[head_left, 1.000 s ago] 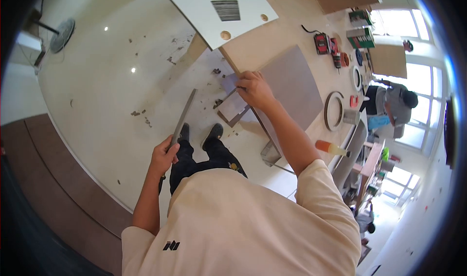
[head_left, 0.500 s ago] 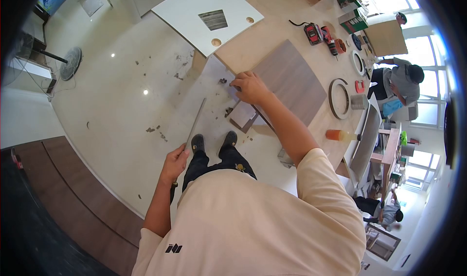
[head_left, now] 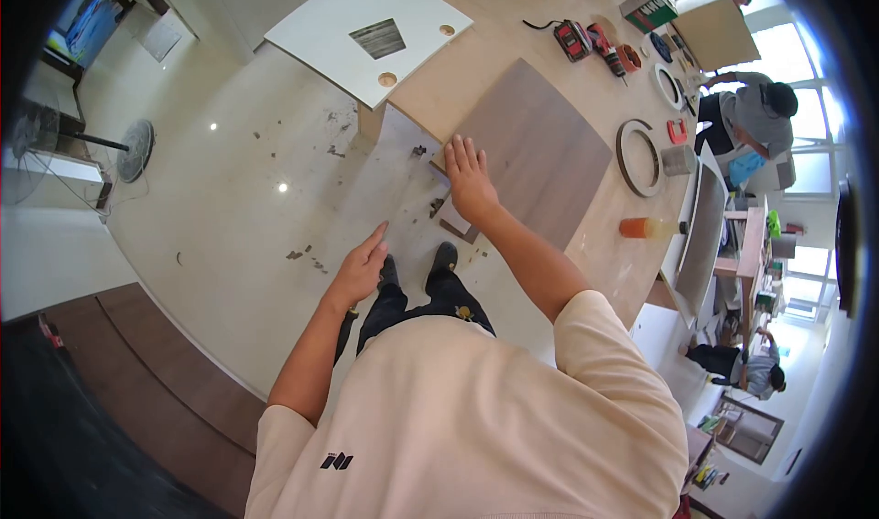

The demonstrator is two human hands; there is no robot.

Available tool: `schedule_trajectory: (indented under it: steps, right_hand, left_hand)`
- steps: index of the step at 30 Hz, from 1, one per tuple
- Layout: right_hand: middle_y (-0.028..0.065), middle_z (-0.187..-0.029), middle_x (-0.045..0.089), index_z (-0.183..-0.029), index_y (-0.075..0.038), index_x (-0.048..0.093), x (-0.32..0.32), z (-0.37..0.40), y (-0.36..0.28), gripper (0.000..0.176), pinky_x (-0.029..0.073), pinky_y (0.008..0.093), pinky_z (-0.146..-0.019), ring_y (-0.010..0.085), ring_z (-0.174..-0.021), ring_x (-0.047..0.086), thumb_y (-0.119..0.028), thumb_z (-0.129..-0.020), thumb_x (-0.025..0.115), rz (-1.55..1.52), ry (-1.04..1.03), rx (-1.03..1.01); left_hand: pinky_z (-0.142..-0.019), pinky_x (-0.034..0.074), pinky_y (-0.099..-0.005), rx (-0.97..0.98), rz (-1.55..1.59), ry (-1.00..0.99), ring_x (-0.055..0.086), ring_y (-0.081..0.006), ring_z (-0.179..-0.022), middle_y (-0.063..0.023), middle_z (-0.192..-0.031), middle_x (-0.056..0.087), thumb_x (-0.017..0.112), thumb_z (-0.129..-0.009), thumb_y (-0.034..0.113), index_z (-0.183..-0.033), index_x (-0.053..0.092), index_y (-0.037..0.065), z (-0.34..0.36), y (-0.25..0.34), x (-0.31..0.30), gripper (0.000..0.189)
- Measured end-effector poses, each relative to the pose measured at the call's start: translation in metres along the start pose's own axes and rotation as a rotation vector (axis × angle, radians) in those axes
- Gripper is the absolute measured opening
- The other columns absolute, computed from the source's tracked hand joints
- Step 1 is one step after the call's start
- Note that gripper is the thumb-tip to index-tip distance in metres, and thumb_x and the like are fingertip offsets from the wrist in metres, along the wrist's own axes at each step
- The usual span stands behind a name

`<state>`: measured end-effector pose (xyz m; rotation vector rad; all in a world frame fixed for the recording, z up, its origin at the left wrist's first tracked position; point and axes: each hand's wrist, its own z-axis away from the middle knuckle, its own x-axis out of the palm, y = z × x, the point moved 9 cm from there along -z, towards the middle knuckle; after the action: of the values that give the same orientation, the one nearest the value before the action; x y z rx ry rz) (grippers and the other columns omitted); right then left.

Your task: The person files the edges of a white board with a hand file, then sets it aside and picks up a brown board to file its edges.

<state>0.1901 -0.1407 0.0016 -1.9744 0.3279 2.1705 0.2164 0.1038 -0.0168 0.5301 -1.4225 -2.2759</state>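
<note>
Item, head view, one person at a workbench [head_left: 499,25]. Right hand [head_left: 470,178]: palm down, fingers spread wide and flat, holding nothing, resting on the near corner of the grey-brown board [head_left: 540,144]. The board lies flat on the bench top with this corner at the bench edge. Small dark-edged offcut [head_left: 458,224]: just below the right wrist, off the bench edge; whether it touches the bench cannot be made out. Left hand [head_left: 362,267]: raised over the floor, well apart from the board, index finger stretched forward and the other fingers loosely curled. A thin dark shape [head_left: 342,334] shows under the wrist, possibly something in the palm, so its grip cannot be told. White panel [head_left: 366,34]: two round holes and a square grey patch, overhanging the far end of the bench. Also on the bench: red power tool [head_left: 577,38], dark ring [head_left: 638,157], orange bottle [head_left: 645,228] on its side. Floor: scattered chips [head_left: 307,255], standing fan [head_left: 137,148]. Co-worker [head_left: 746,121]: bent over the far side of the bench.
</note>
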Motion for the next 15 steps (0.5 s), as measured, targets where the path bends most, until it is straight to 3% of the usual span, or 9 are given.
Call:
schedule_trajectory:
  steps: [4, 6, 7, 10, 13, 15]
  right_hand:
    - [0.0206, -0.164, 0.019, -0.154, 0.004, 0.027, 0.004, 0.025, -0.014, 0.067, 0.021, 0.0523, -0.122, 0.0389, -0.152, 0.019, -0.010, -0.093, 0.052, 0.012, -0.003, -0.081]
    - [0.0182, -0.165, 0.020, -0.155, -0.002, 0.029, -0.003, 0.030, -0.009, 0.075, 0.020, 0.0562, -0.121, 0.0392, -0.152, 0.019, -0.023, -0.090, 0.060, -0.203, -0.076, -0.137]
    - [0.0170, -0.165, 0.020, -0.155, -0.005, 0.029, -0.014, 0.031, -0.005, 0.079, 0.020, 0.0582, -0.121, 0.0393, -0.152, 0.018, -0.029, -0.089, 0.064, -0.311, -0.107, -0.164]
    - [0.0136, -0.168, 0.014, -0.159, -0.015, 0.027, -0.033, 0.035, 0.058, 0.092, 0.012, 0.0647, -0.119, 0.0378, -0.154, 0.010, -0.056, -0.086, 0.065, -0.363, -0.212, 0.213]
    - [0.0119, -0.169, 0.005, -0.161, -0.022, 0.021, -0.002, 0.047, 0.109, 0.092, 0.002, 0.0687, -0.117, 0.0356, -0.155, -0.001, -0.071, -0.089, 0.051, -0.343, -0.179, 0.509]
    - [0.0111, -0.169, 0.000, -0.162, -0.023, 0.017, 0.009, 0.046, 0.114, 0.094, -0.001, 0.0684, -0.117, 0.0346, -0.155, -0.006, -0.075, -0.089, 0.046, -0.358, -0.236, 0.519]
  left_hand:
    - [-0.097, 0.046, -0.0289, -0.025, -0.028, -0.039, 0.061, -0.0200, -0.109, -0.0168, -0.135, 0.061, 0.047, -0.107, 0.028, -0.151, 0.042, 0.007, 0.004, -0.001, 0.004, 0.050]
    - [-0.097, 0.046, -0.0292, -0.124, -0.024, -0.087, 0.061, -0.0208, -0.110, -0.0178, -0.137, 0.061, 0.046, -0.107, 0.029, -0.152, 0.041, 0.006, 0.012, 0.005, 0.008, 0.050]
    - [-0.095, 0.046, -0.0295, -0.129, -0.033, -0.093, 0.061, -0.0208, -0.106, -0.0165, -0.132, 0.062, 0.047, -0.107, 0.028, -0.152, 0.042, 0.006, 0.012, 0.006, 0.008, 0.050]
    - [-0.088, 0.048, -0.0306, -0.048, -0.083, -0.071, 0.058, -0.0198, -0.090, -0.0109, -0.109, 0.065, 0.047, -0.107, 0.027, -0.151, 0.043, 0.006, 0.005, -0.003, 0.009, 0.049]
    - [-0.081, 0.048, -0.0311, -0.025, -0.168, -0.056, 0.052, -0.0182, -0.078, -0.0071, -0.089, 0.060, 0.048, -0.106, 0.024, -0.149, 0.045, 0.005, -0.008, 0.003, 0.011, 0.047]
    - [-0.080, 0.047, -0.0301, -0.055, -0.103, -0.043, 0.051, -0.0168, -0.077, -0.0079, -0.084, 0.059, 0.048, -0.105, 0.022, -0.148, 0.046, 0.005, -0.024, 0.005, 0.016, 0.047]
